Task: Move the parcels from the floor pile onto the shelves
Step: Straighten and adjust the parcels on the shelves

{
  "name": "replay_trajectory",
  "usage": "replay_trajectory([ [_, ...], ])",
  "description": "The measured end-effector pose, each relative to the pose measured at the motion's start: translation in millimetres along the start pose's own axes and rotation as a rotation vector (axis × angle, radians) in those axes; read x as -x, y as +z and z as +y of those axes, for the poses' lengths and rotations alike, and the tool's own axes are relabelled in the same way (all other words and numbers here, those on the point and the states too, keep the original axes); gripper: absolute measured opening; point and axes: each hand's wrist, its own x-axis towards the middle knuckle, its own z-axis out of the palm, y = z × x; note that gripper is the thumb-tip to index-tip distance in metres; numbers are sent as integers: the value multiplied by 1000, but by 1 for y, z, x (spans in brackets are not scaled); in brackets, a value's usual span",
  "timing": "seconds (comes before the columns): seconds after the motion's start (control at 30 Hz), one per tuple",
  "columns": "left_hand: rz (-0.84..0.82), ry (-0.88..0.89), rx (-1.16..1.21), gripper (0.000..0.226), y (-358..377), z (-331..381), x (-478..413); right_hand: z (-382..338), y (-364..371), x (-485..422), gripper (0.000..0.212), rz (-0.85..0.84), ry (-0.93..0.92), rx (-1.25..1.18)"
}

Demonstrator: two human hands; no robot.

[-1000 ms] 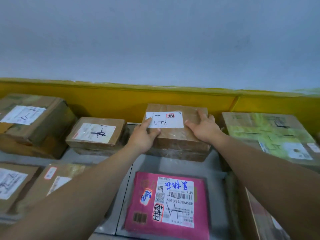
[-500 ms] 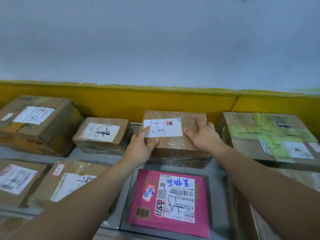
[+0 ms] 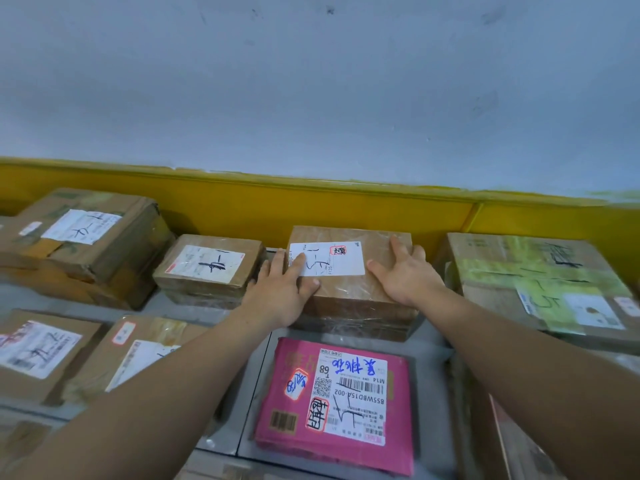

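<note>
Arms outstretched, left grip (image 3: 280,292) and right grip (image 3: 405,275) both spread flat

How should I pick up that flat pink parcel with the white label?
I'd take the pink parcel by its near edge, coming from the front, thumb on top and fingers under. It lies flat and thin on the shelf, so there are no tall sides to grip, and the brown box blocks the far edge.

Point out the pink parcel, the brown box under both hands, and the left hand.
pink parcel (image 3: 334,407), head view, its white label.
brown box (image 3: 346,289), head view, bare top below its label.
left hand (image 3: 277,294), head view, back of hand.
</note>
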Motion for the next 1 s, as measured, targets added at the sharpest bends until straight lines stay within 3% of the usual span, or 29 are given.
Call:
replay_trajectory([
  [0.07,-1,52,-161,66,-8,10,5,3,-8,6,84,4,-45,69],
  [0.2,-11,227,-233,67,-12,42,26,24,-32,34,85,96,-69,129],
  [0.43,-92,541,-147,66,12,98,70,93,-61,117,80,188,130,181],
  [0.57,-189,630,-120,69,34,128,97,138,-68,164,79,189,308,174],
  [0.8,-226,676,-85,73,62,164,137,202,-68,204,73,194,401,158],
  [1.0,-309,442,200,83,87,191,144,228,-69,202,73,112,304,69],
])
